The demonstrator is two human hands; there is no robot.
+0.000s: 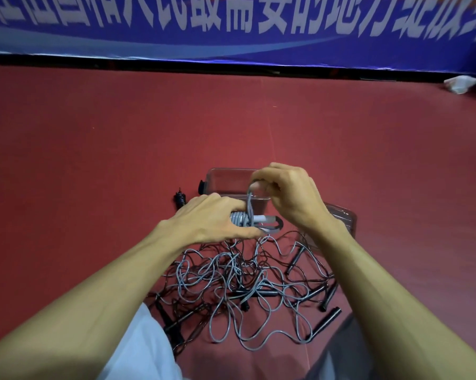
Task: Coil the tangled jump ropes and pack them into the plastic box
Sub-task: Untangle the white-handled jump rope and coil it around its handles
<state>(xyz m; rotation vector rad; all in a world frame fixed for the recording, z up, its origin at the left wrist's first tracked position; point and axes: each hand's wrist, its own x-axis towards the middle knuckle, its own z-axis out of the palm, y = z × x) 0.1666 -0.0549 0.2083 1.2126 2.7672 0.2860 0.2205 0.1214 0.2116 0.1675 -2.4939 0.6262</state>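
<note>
At centre frame, gripped coiled rope (241, 219) in left hand (212, 218), pinched free strand (249, 200) in right hand (288, 193); probably needed snug, even turns.

The blue banner (231, 31) along the far wall carries one line of large white Chinese characters, cropped at the top edge. The legible portion reads "最需要的地方". The adjoining characters are cut off or blurred. No other markings can be read.
</note>
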